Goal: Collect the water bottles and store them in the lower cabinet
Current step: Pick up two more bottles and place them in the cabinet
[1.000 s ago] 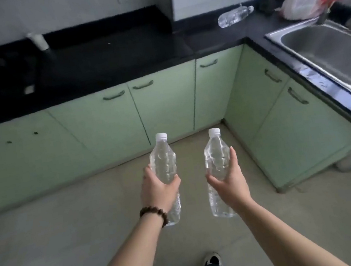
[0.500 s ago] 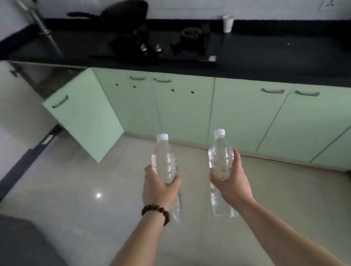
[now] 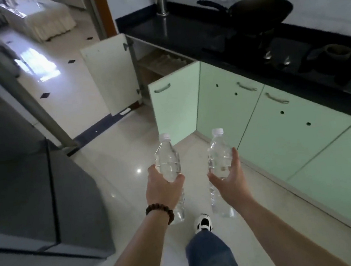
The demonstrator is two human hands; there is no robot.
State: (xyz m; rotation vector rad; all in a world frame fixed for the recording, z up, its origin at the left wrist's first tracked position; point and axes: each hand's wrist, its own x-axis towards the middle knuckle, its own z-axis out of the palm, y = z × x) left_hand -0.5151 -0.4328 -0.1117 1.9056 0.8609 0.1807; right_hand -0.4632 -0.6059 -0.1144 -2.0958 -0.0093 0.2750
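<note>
— Two bottles, yes? Where are they?

— Two; my left hand [image 3: 163,189] grips the left bottle [image 3: 168,164] with fingers curled round its middle; my right hand [image 3: 228,178] holds the right bottle [image 3: 219,156] the same way; both stand upright, caps up.

— And the open cabinet [image 3: 157,68]?

— Ahead and a little to the left, well apart from me, between its two open doors; I judge the left hand is nearer to it, so that bottle should go in first.

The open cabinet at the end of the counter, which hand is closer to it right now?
Left. The left hand holds its bottle more directly below the open cabinet; the right hand, gripping the other bottle, is farther right.
</note>
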